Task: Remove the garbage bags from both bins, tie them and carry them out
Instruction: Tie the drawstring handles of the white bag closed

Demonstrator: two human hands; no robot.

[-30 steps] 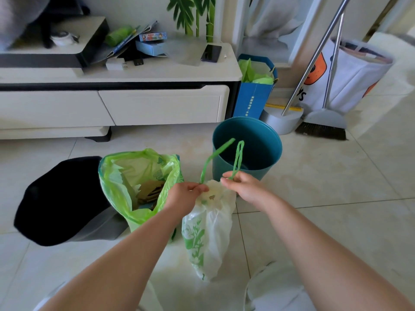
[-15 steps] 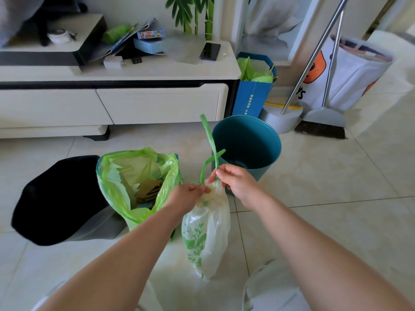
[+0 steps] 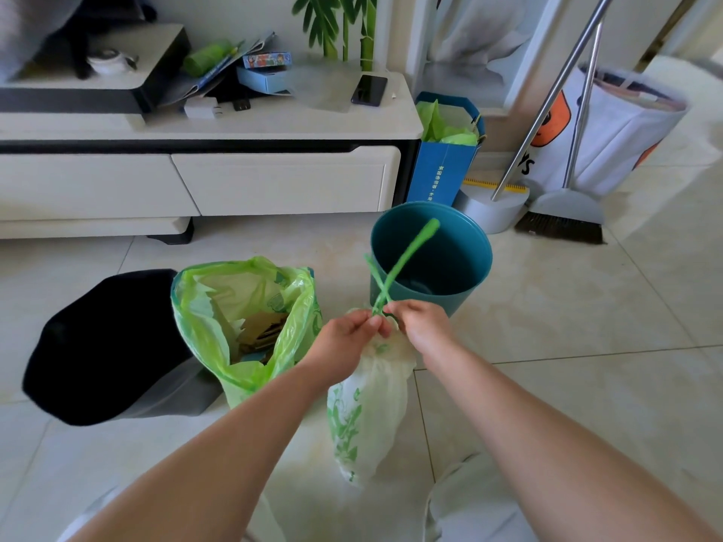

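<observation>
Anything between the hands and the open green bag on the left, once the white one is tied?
Nothing visible. The open green garbage bag stands directly beside the left hand, bare floor between. Both hands, right hand included, pinch the white bag's green drawstrings.

White garbage bag: thin translucent plastic printed with green leaf motifs, mouth gathered shut, hanging upright above the floor in the near centre. Two green drawstring strips rise from its neck and cross in an X in front of the teal bin.

Green garbage bag: bright translucent green, mouth open, brown cardboard scraps visible inside; just left of the white bag, lining a bin of which almost nothing shows.

Teal bin: round, upright, unlined, standing on the floor just beyond the white bag, right of the green bag.
</observation>
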